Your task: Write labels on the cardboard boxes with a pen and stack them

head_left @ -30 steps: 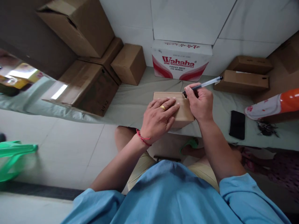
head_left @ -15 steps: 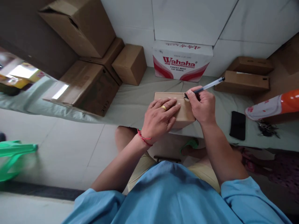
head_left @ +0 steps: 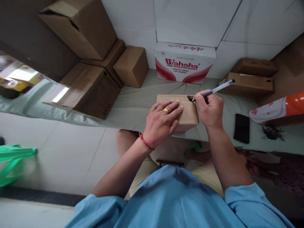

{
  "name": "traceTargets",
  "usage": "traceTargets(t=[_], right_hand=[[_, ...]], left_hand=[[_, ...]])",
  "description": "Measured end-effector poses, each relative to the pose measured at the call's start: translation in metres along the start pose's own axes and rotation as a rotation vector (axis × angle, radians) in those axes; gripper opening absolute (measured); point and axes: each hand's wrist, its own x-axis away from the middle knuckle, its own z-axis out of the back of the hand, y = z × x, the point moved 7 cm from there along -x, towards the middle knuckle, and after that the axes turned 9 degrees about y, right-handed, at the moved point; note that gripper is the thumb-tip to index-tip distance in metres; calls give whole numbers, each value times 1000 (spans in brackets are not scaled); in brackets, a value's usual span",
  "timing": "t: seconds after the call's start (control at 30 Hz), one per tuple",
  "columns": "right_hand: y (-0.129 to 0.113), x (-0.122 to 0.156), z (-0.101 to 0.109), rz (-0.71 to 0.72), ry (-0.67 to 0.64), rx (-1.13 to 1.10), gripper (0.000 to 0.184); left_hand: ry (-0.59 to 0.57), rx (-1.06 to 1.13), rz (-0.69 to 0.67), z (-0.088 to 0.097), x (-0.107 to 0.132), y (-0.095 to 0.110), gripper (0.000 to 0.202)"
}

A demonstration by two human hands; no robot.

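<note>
The box at the frame's centre was tan; the pen right of centre was translucent blue-grey with black ends. The ring was gold, the bracelet red. At upper centre, the carton was white with red curves and lettering. The cloth was pale grey-green, the shirt at the bottom plain blue.

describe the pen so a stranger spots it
In front of the white Wahaha box sits a small carton. The right hand holds the pen near the carton's far right corner; translucent barrel and dark ends set it apart from the carton.
</note>
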Motion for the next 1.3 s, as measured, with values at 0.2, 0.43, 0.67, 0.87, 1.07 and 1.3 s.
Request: traceTargets(t=[0.2,0.43,0.67,0.87,1.07,1.3], right_hand=[[15,4,-4,-98,-36,-146,29],[14,4,-8,-48,-58,-116,26],[12,3,-2,-39,-32,-68,23],[12,-1,1,-29,54,-13,20],[9,-7,2,20,99,56,21],[14,-13,-3,39,108,84,25]], left_hand=[[-14,11,14,-1,0,-1,43],[-3,8,19,-1,1,-1,42],[16,1,-1,0,1,0,42],[7,0,-2,0,1,0,41],[31,1,-22,1,1,0,42],[16,-3,-20,0,1,-1,42]])
